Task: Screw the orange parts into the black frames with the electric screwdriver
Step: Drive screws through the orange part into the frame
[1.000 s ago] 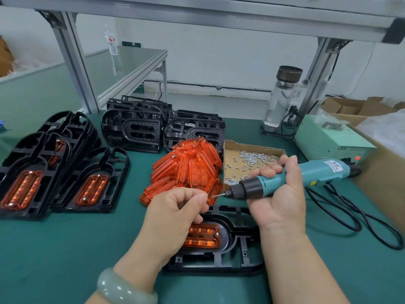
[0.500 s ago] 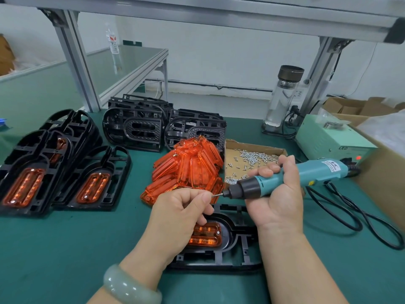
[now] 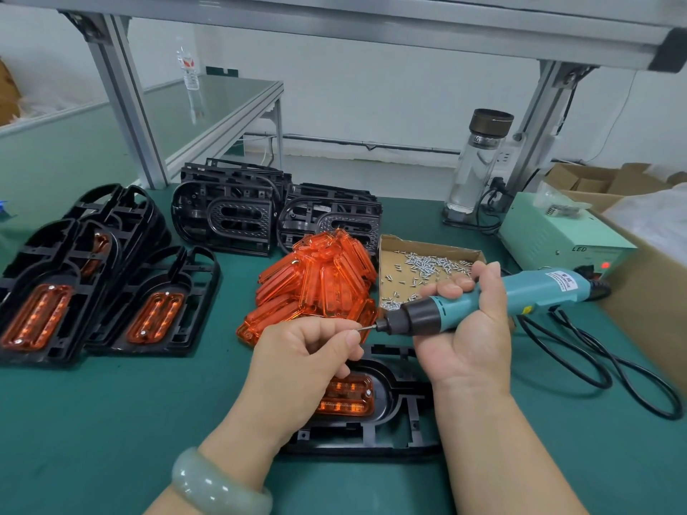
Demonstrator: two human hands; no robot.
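Two hands up close: our right hand point(image 3: 468, 328) wraps its fingers around the electric screwdriver point(image 3: 539, 288), held sideways, while our left hand point(image 3: 308, 351) pinches a screw point(image 3: 357, 329) at the bit's tip. Just below, on the green table point(image 3: 111, 421), lies the black frame point(image 3: 397, 418) with an orange part point(image 3: 349, 399) seated inside; loose orange parts point(image 3: 319, 280) pile up behind.

The blue screwdriver point(image 3: 535, 289) lies sideways in the right hand point(image 3: 468, 340), tip at a tiny screw point(image 3: 357, 330) pinched by the left hand point(image 3: 301, 358). Under both hands a black frame point(image 3: 409, 421) lies flat, holding an orange part point(image 3: 349, 399). More orange parts point(image 3: 319, 284) are piled just behind the left hand.
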